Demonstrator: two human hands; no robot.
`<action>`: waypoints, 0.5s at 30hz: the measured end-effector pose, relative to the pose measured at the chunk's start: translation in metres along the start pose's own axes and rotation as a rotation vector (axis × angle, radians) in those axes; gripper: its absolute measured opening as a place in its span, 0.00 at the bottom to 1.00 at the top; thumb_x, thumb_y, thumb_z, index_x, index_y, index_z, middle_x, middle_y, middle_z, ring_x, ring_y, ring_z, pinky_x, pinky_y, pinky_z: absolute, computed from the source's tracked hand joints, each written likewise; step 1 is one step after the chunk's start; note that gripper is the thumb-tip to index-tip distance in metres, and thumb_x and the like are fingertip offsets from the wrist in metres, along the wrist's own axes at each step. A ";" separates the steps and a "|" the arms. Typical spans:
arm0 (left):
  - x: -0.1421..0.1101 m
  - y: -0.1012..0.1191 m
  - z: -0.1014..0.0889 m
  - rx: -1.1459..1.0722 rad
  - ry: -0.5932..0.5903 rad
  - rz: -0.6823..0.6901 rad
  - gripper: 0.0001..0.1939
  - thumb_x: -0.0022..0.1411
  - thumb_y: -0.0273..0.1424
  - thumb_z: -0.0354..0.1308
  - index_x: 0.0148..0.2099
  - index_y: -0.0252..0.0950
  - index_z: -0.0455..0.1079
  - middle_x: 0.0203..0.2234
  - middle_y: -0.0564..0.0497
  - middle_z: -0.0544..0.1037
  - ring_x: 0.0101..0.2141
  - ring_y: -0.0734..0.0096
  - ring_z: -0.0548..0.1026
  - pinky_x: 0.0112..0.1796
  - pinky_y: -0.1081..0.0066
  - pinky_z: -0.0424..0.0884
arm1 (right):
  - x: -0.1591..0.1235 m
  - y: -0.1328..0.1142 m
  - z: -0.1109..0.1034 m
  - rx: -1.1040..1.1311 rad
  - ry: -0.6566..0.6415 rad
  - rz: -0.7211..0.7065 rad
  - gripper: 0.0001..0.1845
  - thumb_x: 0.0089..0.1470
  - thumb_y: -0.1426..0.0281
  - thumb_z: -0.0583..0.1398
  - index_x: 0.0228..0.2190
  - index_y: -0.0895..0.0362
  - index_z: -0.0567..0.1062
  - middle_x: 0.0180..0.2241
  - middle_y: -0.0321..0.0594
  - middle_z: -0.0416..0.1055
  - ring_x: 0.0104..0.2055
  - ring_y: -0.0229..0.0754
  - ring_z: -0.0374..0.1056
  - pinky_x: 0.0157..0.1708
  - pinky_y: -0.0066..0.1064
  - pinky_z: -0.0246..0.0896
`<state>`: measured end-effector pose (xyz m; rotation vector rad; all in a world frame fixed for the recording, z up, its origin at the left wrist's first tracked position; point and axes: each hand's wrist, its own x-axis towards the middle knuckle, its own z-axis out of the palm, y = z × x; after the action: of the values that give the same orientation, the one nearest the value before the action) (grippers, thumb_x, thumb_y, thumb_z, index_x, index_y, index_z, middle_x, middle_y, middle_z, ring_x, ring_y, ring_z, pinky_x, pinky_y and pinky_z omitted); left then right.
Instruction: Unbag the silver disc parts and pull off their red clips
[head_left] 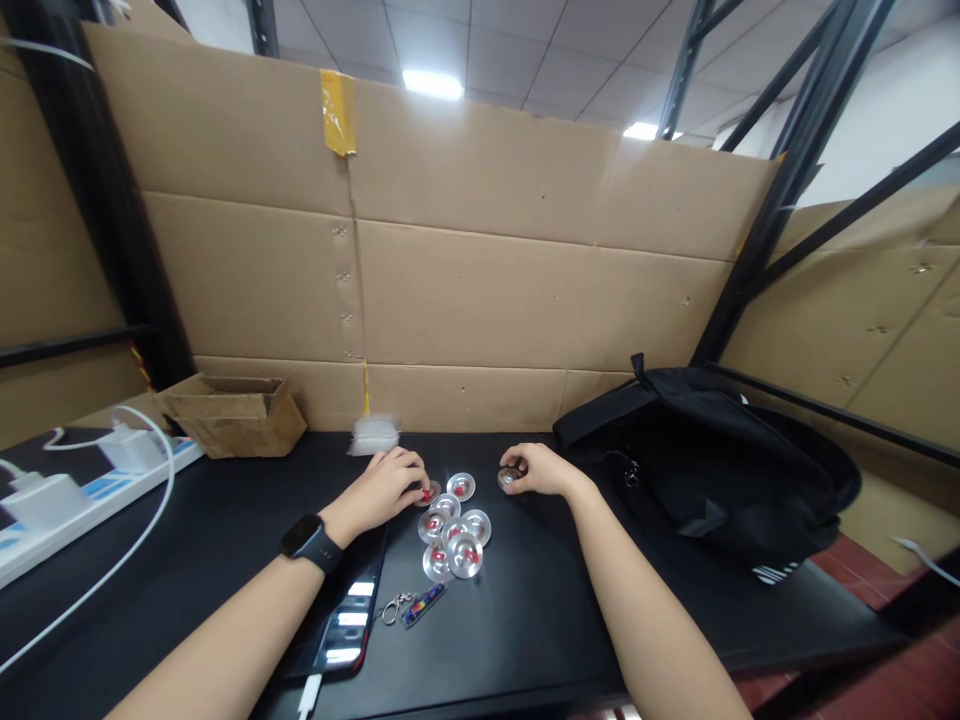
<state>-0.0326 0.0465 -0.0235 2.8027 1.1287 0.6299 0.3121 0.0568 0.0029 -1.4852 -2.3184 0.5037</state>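
Observation:
My left hand (390, 483) has its fingers bent and closed at the edge of a small shiny metal disc (430, 492) with a red centre. Across a gap, my right hand (541, 468) pinches another metal disc (510, 478) between thumb and fingers, low over the black table. Between and below the hands lies a loose cluster of several silvery, dish-shaped discs (464, 554), most with red in the middle and some overlapping. Nearer to me rests a keyring with a colourful tag (424, 605).
On the black table (525, 630), a phone (341, 620) on a white cable lies beneath my left forearm. A power strip (97, 500) and small cardboard box (232, 415) stand left. A clear plastic stack (374, 435) sits at the back. Right is a black backpack (720, 450); cardboard (465, 290) walls the rear.

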 end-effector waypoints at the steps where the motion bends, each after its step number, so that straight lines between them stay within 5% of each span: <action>1: 0.000 -0.001 0.001 -0.004 0.001 -0.003 0.05 0.67 0.34 0.60 0.42 0.46 0.77 0.45 0.50 0.75 0.49 0.59 0.68 0.51 0.59 0.58 | 0.000 -0.001 0.000 -0.012 0.004 0.002 0.25 0.39 0.67 0.74 0.42 0.55 0.82 0.39 0.40 0.78 0.36 0.42 0.72 0.38 0.31 0.65; 9: 0.000 -0.003 -0.008 -0.021 0.072 0.013 0.06 0.67 0.31 0.59 0.37 0.42 0.76 0.42 0.49 0.74 0.48 0.60 0.68 0.50 0.60 0.59 | -0.004 -0.035 0.011 0.004 0.163 -0.188 0.18 0.49 0.70 0.70 0.44 0.54 0.80 0.48 0.46 0.73 0.50 0.48 0.70 0.53 0.38 0.64; 15: -0.001 0.010 -0.019 -0.126 0.239 -0.072 0.07 0.68 0.35 0.57 0.40 0.42 0.76 0.51 0.48 0.69 0.53 0.57 0.66 0.55 0.54 0.60 | -0.005 -0.090 0.045 0.282 0.241 -0.389 0.35 0.49 0.62 0.72 0.57 0.49 0.70 0.53 0.44 0.71 0.49 0.47 0.71 0.50 0.40 0.67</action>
<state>-0.0337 0.0366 -0.0038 2.6209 1.1737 1.0128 0.2216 0.0122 0.0054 -0.8841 -2.1626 0.4872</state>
